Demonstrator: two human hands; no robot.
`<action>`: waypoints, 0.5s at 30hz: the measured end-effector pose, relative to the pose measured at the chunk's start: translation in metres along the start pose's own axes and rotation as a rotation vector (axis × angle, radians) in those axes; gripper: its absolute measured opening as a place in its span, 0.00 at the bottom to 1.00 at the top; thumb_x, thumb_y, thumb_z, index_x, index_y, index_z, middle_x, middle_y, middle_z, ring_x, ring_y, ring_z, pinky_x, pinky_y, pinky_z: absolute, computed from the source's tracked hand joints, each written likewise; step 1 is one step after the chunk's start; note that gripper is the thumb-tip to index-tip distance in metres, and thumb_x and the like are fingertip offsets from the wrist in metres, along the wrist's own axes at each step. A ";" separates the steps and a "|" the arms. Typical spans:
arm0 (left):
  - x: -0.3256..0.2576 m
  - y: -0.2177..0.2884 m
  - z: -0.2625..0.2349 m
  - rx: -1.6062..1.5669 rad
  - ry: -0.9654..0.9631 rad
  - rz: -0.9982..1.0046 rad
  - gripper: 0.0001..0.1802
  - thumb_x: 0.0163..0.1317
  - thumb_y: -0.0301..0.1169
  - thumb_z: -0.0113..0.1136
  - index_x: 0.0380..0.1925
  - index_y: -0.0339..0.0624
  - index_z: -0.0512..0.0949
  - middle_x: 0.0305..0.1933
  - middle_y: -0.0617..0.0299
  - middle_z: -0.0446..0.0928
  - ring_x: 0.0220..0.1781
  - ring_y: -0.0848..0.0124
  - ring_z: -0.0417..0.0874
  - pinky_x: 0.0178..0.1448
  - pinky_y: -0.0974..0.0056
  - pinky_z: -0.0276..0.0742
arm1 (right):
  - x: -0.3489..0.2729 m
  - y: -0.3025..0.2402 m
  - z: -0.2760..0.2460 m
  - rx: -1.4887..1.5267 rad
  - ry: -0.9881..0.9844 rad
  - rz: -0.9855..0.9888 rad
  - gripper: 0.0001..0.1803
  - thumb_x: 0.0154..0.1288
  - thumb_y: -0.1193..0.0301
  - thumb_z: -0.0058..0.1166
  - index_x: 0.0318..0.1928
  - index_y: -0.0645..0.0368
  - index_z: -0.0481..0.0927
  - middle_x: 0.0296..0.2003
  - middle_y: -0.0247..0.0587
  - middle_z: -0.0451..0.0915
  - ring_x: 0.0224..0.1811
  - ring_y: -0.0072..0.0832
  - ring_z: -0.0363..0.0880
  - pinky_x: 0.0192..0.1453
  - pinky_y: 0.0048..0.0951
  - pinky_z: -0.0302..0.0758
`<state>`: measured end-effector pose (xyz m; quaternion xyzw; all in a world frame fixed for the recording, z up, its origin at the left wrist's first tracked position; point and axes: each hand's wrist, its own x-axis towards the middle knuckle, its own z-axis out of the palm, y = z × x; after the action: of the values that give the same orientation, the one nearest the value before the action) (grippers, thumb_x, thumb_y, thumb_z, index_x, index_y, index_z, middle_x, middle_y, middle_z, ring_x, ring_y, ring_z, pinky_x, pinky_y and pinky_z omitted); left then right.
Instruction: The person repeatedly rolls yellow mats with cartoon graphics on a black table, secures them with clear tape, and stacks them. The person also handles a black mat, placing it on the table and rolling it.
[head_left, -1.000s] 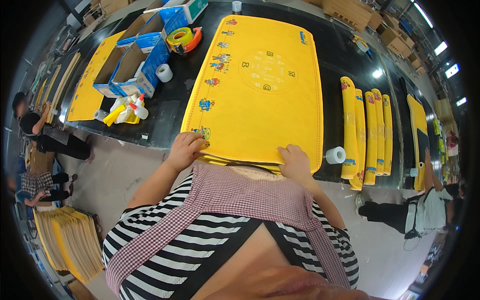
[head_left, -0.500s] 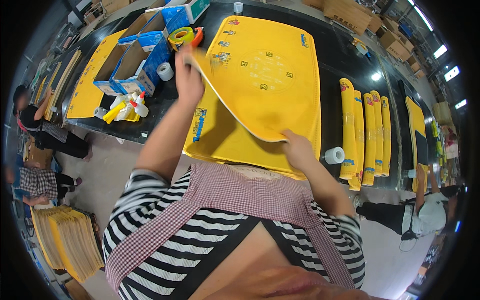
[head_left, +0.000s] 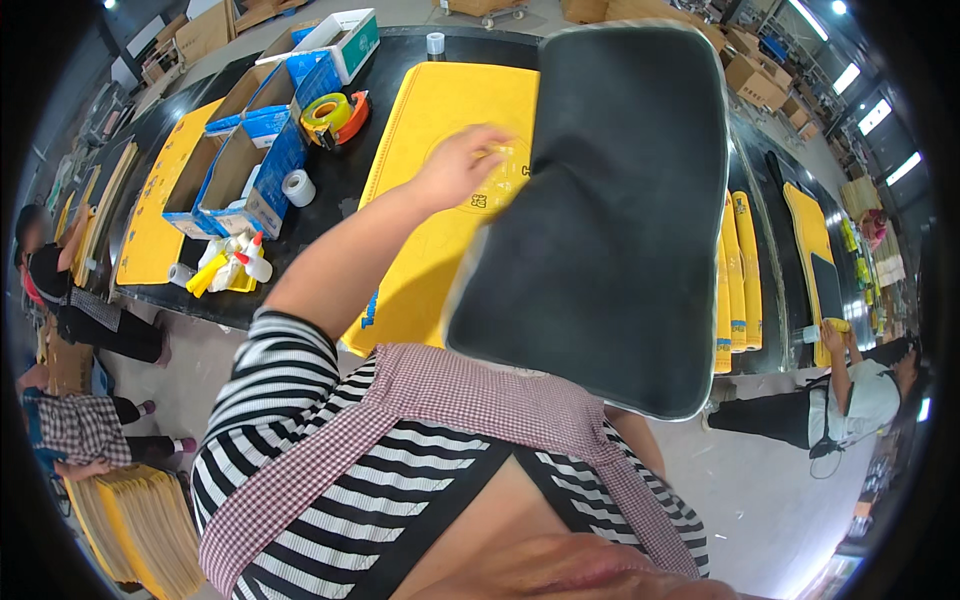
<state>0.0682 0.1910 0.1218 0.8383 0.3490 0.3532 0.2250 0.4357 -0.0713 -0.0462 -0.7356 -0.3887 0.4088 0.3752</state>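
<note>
A mat with a black underside (head_left: 620, 220) is raised on its side in front of me, its lower edge near my apron. Beneath and left of it lies a yellow printed mat (head_left: 430, 115), flat on the black table. Over that yellow mat hovers my left hand (head_left: 462, 168), fingers apart with nothing in them, close to the black mat's left edge. The right forearm (head_left: 640, 440) goes behind the raised mat's lower corner; the mat covers my right hand, so its fingers are hidden.
Left on the table (head_left: 330, 180) are blue-and-brown cardboard boxes (head_left: 270, 180), tape dispensers (head_left: 335, 118), a white tape roll (head_left: 298, 187) and glue bottles (head_left: 255, 262). Rolled yellow mats (head_left: 742, 280) lie at right. People work at left (head_left: 85, 300) and right (head_left: 840, 400).
The upper mat was being lifted with both hands; now it is turned over to the right, showing its black underside. My left hand has let go of its edge and moved right.
</note>
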 end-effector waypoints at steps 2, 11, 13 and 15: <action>-0.044 -0.086 0.031 0.328 -0.141 -0.385 0.29 0.72 0.48 0.63 0.62 0.36 0.79 0.57 0.42 0.83 0.58 0.51 0.85 0.64 0.51 0.79 | -0.006 0.020 -0.027 0.180 0.142 0.095 0.32 0.82 0.54 0.48 0.72 0.66 0.68 0.65 0.52 0.80 0.65 0.47 0.79 0.69 0.42 0.76; -0.036 -0.017 0.149 0.031 -0.457 -0.581 0.40 0.62 0.58 0.71 0.50 0.23 0.80 0.41 0.36 0.86 0.43 0.44 0.89 0.51 0.51 0.84 | -0.004 -0.005 -0.098 0.985 0.303 -0.076 0.31 0.81 0.53 0.50 0.72 0.63 0.69 0.64 0.48 0.81 0.63 0.42 0.81 0.69 0.42 0.78; -0.044 -0.033 0.167 -0.044 -0.366 -0.537 0.35 0.65 0.49 0.70 0.55 0.25 0.77 0.46 0.35 0.86 0.50 0.42 0.88 0.58 0.50 0.82 | -0.009 -0.012 -0.116 1.102 0.242 -0.116 0.31 0.81 0.53 0.50 0.72 0.62 0.70 0.63 0.48 0.81 0.63 0.41 0.82 0.68 0.42 0.78; -0.053 -0.030 0.176 -0.089 -0.161 -0.516 0.32 0.66 0.43 0.69 0.58 0.26 0.75 0.49 0.35 0.85 0.54 0.41 0.86 0.61 0.49 0.81 | -0.010 -0.015 -0.139 1.166 0.171 -0.129 0.31 0.80 0.53 0.50 0.72 0.61 0.70 0.63 0.47 0.81 0.62 0.40 0.82 0.68 0.42 0.78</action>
<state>0.1607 0.1484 -0.0340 0.7365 0.5161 0.2312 0.3711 0.5518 -0.1060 0.0235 -0.4133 -0.1123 0.4705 0.7715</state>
